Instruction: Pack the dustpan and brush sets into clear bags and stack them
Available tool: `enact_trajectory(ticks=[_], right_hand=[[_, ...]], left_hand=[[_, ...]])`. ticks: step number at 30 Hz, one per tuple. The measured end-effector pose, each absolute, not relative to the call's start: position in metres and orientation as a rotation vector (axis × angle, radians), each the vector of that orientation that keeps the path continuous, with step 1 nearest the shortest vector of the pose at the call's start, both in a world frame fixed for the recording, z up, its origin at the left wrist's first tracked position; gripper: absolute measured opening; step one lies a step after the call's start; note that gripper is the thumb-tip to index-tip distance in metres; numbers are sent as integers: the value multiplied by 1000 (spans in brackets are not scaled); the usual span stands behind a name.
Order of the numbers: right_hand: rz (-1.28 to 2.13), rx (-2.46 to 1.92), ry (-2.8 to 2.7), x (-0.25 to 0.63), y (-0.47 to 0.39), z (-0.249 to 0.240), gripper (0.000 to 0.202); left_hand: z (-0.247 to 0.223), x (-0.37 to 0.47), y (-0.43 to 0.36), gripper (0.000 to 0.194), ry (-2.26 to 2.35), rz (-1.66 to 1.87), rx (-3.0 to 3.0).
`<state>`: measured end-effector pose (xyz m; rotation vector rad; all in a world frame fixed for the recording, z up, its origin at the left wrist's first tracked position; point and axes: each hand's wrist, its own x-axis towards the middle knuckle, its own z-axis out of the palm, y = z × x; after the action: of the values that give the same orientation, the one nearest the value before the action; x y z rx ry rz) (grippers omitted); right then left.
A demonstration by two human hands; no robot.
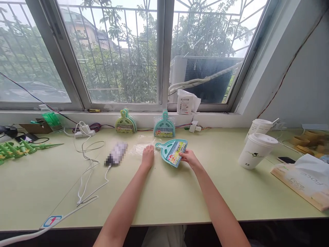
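Note:
My right hand (189,158) grips the lower right edge of a teal dustpan-and-brush set (169,152), which has a yellow printed label and lies tilted with its handle toward the left. Just left of the set, my left hand (148,154) rests on a clear plastic bag (137,146), its fingers closed on or against the film. Behind them, a wrapped teal set (164,127) leans upright at the windowsill wall. Farther left, several green sets (125,123) stand together against the same wall.
On the pale green table (159,202), a phone (117,154) and white cables lie left. White cups (257,151) and a tissue pack (300,181) stand right. Green plastic pieces (25,147) and a green bottle (51,120) are far left; a white packet (186,103) sits on the sill.

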<state>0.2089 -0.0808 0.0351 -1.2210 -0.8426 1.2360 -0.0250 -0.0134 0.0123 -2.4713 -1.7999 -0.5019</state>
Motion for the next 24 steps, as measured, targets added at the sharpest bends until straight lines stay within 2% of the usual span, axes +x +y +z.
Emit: enact_trajectory(ticks=[8,13,20,24], right_hand=[[1305,-1113,-992,193,-82,30,25],[1278,-1068,-984,187,-82,25,28],[1187,-1044,-871,191,-75,18,28],[1132,-1069,-802,185,-73,14,29]], left_hand=[[16,-19,-15,60,-1522,-788,-2558],[22,-17,-21,65,-1543,-1046,-2488],[18,-20,-16,82,-1458,-1142,-2610],[14,-12,-15,77,-1384,-1253,-2689]])
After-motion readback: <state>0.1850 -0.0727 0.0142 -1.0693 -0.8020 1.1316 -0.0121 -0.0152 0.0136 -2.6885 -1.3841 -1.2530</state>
